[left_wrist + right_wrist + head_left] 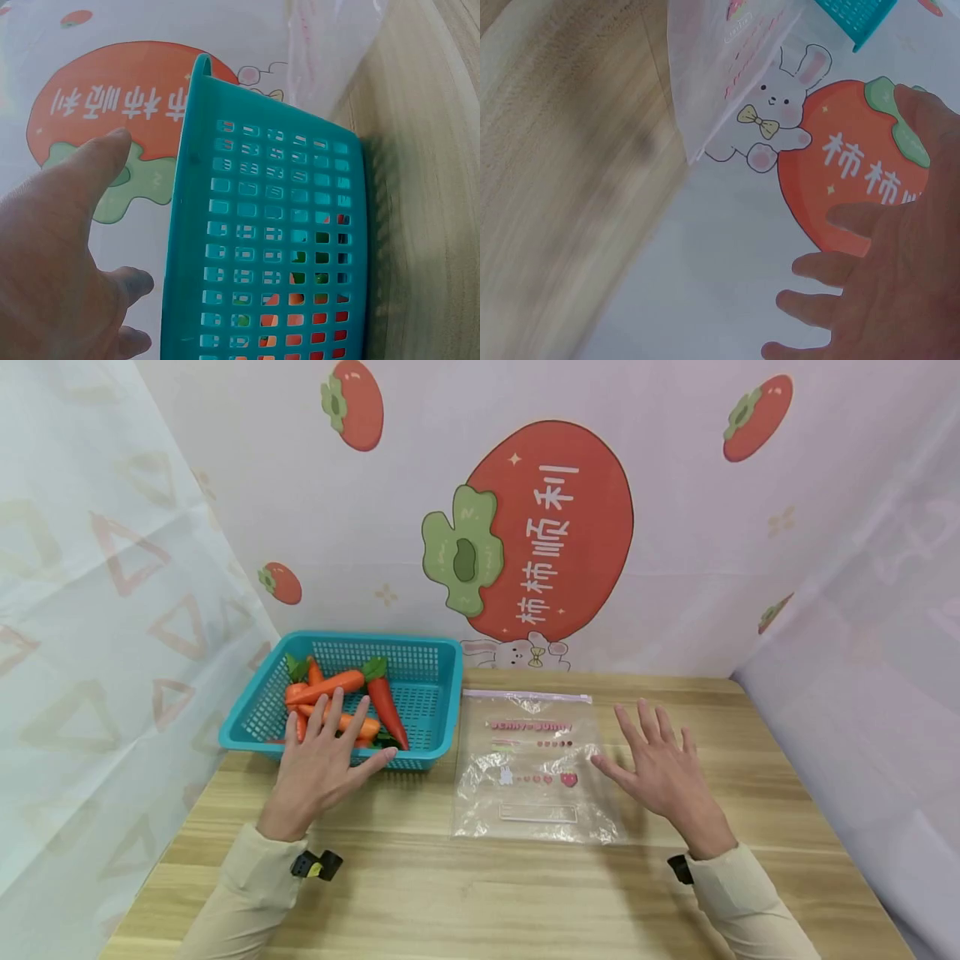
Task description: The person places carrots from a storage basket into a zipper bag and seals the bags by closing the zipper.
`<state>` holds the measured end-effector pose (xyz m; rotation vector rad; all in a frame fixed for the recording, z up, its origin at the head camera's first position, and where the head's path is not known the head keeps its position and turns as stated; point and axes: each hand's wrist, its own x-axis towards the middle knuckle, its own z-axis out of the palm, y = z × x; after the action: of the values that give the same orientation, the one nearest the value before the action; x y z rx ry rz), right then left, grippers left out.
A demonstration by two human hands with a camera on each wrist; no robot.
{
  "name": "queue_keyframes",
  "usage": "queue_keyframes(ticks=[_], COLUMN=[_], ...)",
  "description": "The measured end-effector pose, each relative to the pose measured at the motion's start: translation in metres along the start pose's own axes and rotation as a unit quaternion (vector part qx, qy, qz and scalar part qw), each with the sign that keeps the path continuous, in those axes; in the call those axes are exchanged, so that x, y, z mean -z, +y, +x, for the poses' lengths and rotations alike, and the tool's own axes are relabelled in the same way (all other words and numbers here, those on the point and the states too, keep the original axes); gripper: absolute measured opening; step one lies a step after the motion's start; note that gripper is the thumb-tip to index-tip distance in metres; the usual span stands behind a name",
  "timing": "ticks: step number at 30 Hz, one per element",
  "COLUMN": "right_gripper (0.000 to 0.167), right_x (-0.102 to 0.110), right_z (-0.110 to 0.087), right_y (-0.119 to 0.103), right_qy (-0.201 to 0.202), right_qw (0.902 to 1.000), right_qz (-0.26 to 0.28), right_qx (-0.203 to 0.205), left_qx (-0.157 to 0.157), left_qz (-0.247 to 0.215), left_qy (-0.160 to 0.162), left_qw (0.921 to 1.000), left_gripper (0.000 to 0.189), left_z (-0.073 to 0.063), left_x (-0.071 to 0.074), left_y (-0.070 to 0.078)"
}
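In the head view, my left hand (317,772) is spread with nothing in its grasp, in front of the near side of a teal plastic basket (450,693). Several carrots (337,687) and a red chili pepper (386,710) with a green top lie in the basket; the hand hides part of them. To the right of the basket, a clear zip bag (480,777) printed with pink lettering lies flat on the table. My right hand (663,772), fingers straight and apart, is beside the bag's right edge and holds nothing. The left wrist view shows the basket's perforated wall (270,191) close by.
The wooden table (480,893) carries the basket at the back left and the bag at the centre. A printed cloth (667,610) with persimmons rises behind the table. More cloth walls (90,652) stand along the left and right sides.
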<state>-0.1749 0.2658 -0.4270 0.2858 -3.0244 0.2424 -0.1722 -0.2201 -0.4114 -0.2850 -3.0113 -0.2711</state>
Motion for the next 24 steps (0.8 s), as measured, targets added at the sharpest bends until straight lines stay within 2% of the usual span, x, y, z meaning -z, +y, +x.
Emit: queue_keyframes(ticks=[11, 19, 22, 24], right_gripper=[0.092, 0.094, 0.093, 0.093], right_x=[-0.0005, 0.0056, 0.0069, 0.0071], right_z=[-0.0017, 0.0009, -0.0003, -0.0004], right_y=[-0.0012, -0.0008, 0.0003, 0.0013], right_qy=[-0.007, -0.024, -0.041, -0.052], right_qw=[1.0, 0.9997, 0.9989, 0.9977], right_qz=[0.002, 0.008, 0.02, 0.038], right_qx=[0.002, 0.005, 0.011, 0.021], left_qx=[0.004, 0.0, -0.01, -0.019], left_qz=[-0.004, -0.002, -0.012, -0.038], left_qy=[-0.003, 0.01, 0.0, -0.008], left_qw=[1.0, 0.9999, 0.9999, 0.999], left_gripper=[0.094, 0.094, 0.094, 0.093], left_z=[-0.0062, -0.0057, -0.0073, -0.0105], left_x=[0.0009, 0.0029, 0.0045, 0.008], left_y=[-0.0008, -0.0013, -0.0008, -0.001])
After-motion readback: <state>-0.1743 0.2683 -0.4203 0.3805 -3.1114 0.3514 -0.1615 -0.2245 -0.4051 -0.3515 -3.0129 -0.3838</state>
